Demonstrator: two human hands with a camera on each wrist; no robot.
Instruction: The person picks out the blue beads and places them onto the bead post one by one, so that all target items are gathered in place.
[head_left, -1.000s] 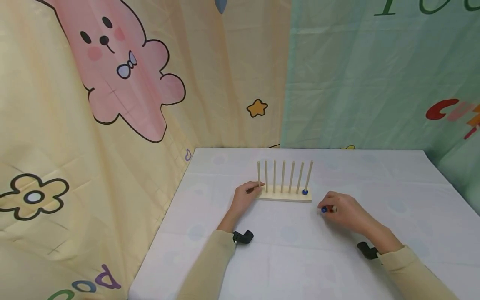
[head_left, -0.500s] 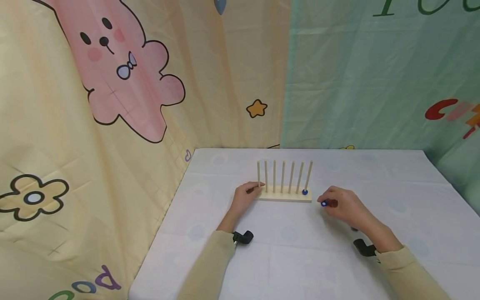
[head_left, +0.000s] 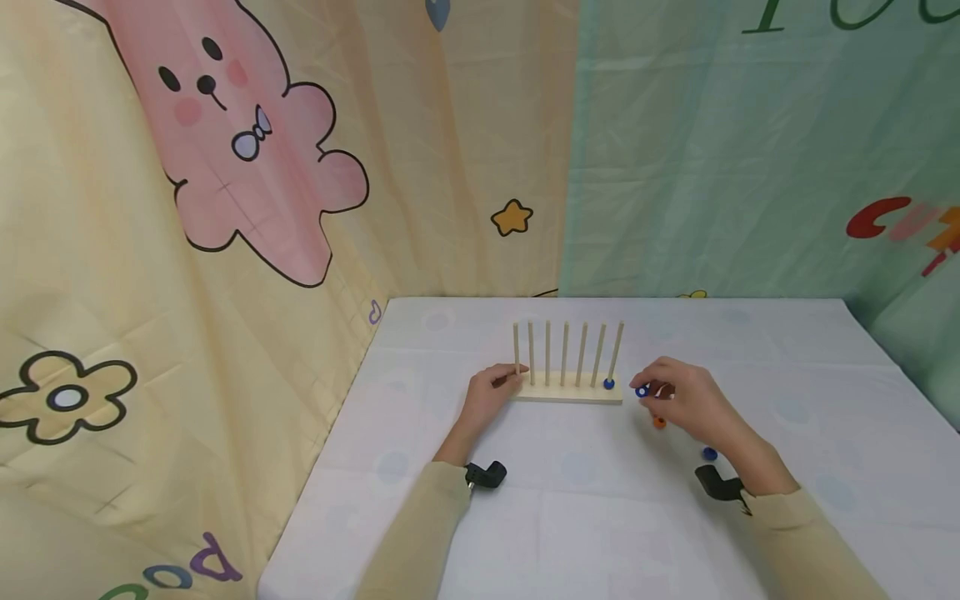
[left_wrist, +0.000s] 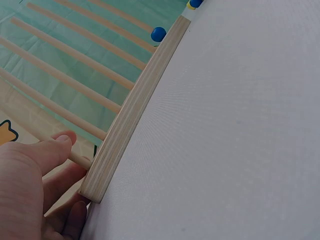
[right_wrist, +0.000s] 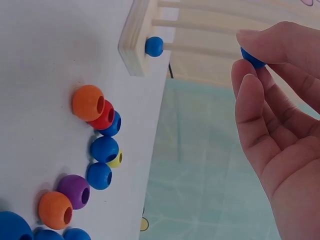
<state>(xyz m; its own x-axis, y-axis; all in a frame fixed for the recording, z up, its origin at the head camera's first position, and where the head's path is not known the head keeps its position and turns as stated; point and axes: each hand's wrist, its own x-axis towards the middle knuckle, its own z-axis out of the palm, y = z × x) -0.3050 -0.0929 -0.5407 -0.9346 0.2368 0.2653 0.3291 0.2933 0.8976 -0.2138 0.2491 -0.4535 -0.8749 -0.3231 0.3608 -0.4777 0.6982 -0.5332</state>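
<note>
A wooden peg stand (head_left: 567, 397) with a row of upright pegs stands on the table. My left hand (head_left: 491, 398) holds its left end, thumb and fingers around the end peg in the left wrist view. One blue bead (head_left: 609, 384) sits at the bottom of the rightmost peg. Right of the stand, my right hand (head_left: 693, 402) pinches another blue bead (right_wrist: 253, 58) between thumb and fingertips, raised off the table. In the head view this bead (head_left: 642, 390) shows its hole and is apart from the pegs.
Loose beads lie on the table beside the right hand, among them an orange bead (right_wrist: 87, 102), a red bead (right_wrist: 103, 117), a purple bead (right_wrist: 75, 191) and several blue ones. The right forearm hides some in the head view. Printed curtains (head_left: 720, 167) hang behind.
My right hand has lifted the pinched blue bead up from the table and slightly away from me. An orange and a blue bead come into sight beneath it. The left hand stays put.
</note>
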